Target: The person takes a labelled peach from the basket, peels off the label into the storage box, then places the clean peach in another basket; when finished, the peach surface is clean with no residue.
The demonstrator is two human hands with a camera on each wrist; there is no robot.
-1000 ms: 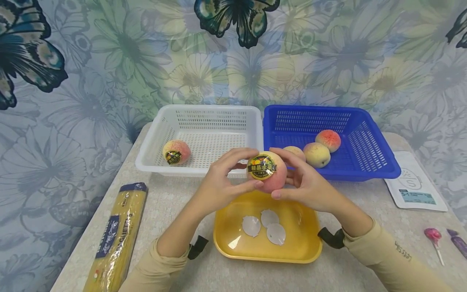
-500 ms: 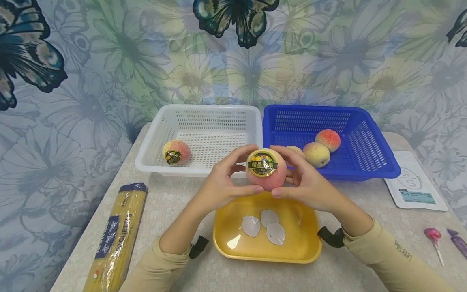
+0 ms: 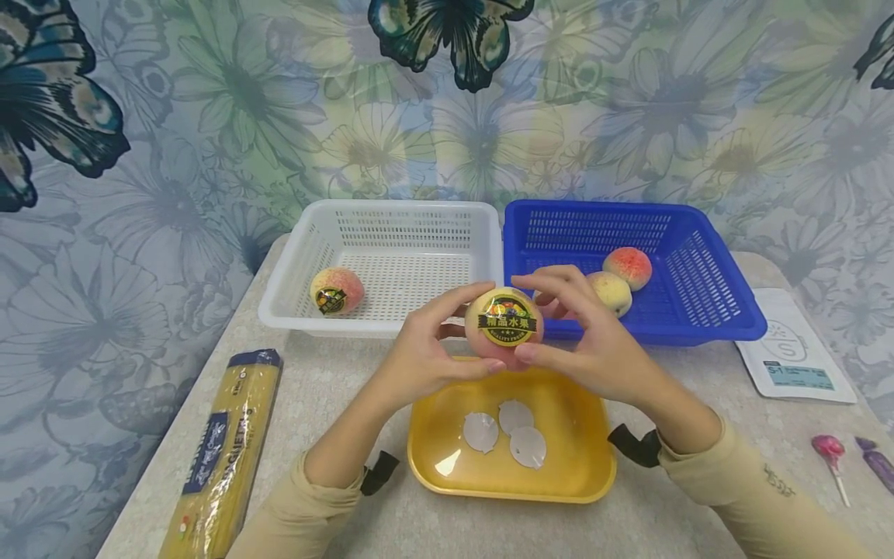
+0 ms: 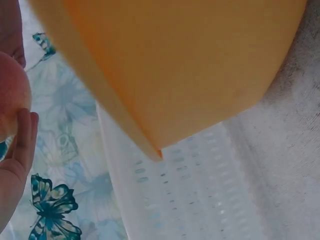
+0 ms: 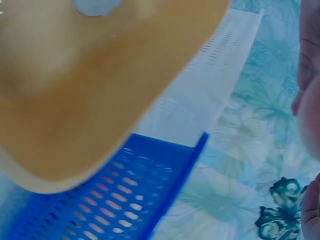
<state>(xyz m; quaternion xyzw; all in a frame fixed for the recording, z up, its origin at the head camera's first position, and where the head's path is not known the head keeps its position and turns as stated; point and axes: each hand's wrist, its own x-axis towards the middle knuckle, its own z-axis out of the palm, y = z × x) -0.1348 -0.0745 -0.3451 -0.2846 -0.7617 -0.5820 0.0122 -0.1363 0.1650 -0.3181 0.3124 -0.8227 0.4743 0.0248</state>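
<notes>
A peach (image 3: pixel 504 353) with a black-and-gold fruit sticker (image 3: pixel 507 320) facing me is held above the yellow tray. My left hand (image 3: pixel 433 341) grips its left side, thumb along the bottom and fingers toward the top. On the right side, my right hand (image 3: pixel 594 338) has its thumb on the lower edge of the fruit and its curled fingers near the upper edge; their exact contact is hard to see. The yellow tray (image 3: pixel 447 485) contains several white round paper pieces (image 3: pixel 528 448). The peach (image 5: pixel 312 120) shows only partly in the right wrist view.
A white basket (image 3: pixel 279 310) holds a peach with a sticker (image 3: pixel 338 291). Beside it, the blue basket (image 3: pixel 719 310) holds peaches (image 3: pixel 628 269), partly behind my right hand. Spaghetti (image 3: pixel 223 458) lies left; a white pouch (image 3: pixel 796 349), lollipop (image 3: pixel 829 450) and purple sweet (image 3: pixel 876 464) lie right.
My right hand's fingers have shifted up and away from the peach's right side, while the thumb stays at it. The peach has turned slightly, so its sticker faces me more squarely.
</notes>
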